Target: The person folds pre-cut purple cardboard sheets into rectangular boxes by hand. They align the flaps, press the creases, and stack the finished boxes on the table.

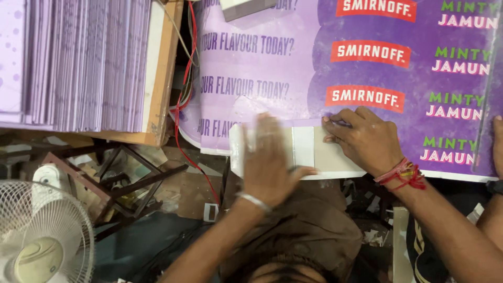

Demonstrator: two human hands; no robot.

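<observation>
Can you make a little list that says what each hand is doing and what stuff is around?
left hand: lies flat on a white board, fingers spread, slightly blurred
right hand: presses a small dark tool, hard to make out, at the board's top edge
under the board: big purple printed sheet
far left: stack of purple sheets on a wooden shelf
bottom left: white fan
between shelf and sheet: red wire
right edge: another person's hand

Large purple printed sheet (356,78) across upper right, rows of red label blocks, green-pink lettering. Lilac card stack (78,63) upper left.
</observation>
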